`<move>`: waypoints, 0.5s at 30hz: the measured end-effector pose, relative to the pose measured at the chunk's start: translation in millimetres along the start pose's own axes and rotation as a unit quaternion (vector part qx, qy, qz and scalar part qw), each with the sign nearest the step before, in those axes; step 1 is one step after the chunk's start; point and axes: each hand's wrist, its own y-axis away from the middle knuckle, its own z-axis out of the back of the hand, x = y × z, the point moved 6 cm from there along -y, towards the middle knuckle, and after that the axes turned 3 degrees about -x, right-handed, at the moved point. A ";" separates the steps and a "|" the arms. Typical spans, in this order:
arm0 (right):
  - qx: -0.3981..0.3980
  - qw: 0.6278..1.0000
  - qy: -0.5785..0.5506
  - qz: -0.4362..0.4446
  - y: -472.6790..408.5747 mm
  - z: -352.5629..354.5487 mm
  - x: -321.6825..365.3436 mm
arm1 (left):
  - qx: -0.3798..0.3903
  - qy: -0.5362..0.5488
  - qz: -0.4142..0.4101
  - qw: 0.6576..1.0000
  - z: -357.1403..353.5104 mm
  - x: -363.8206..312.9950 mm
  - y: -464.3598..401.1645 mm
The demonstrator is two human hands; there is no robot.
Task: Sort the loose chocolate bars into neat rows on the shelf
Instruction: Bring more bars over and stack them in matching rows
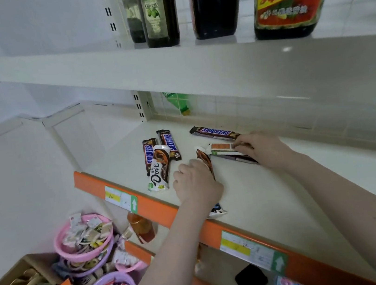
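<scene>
1. Gripping with my left hand (pixel 197 186), fingers curled round a brown bar (pixel 205 161) at frame centre; the light, slick wrapper is best pinched mid-length.
2. Pinching a white-and-orange bar (pixel 222 148) with my right hand (pixel 262 149), just right of centre.
3. Lying loose beyond: a Dove bar (pixel 159 171) overlapping two Snickers bars (pixel 169 142), another Snickers (pixel 215 133) farther back.

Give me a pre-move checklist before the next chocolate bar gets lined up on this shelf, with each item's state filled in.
1. Left hand has a grip on a Dove bar: ok.
2. Right hand holds a bar: ok, fingers on a white-wrapped bar.
3. Snickers bars in one row: not ok; two stand together, one lies askew by the right hand.
4. White Dove bar squared up: not ok, overlaps the Snickers pair.
5. Free shelf space: ok.
</scene>
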 end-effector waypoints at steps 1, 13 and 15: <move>-0.005 1.000 -0.006 -0.001 0.7 1.7 -1.9 | 0.010 -0.007 0.014 1.000 -1.1 0.2 -0.6; 0.047 0.994 -0.059 -0.077 7.6 -6.0 -8.3 | 0.009 0.064 0.089 0.994 -5.4 8.1 1.4; 0.077 0.991 -0.056 -0.094 11.5 -6.9 -6.9 | 0.017 0.086 0.079 0.993 -8.4 9.3 -0.1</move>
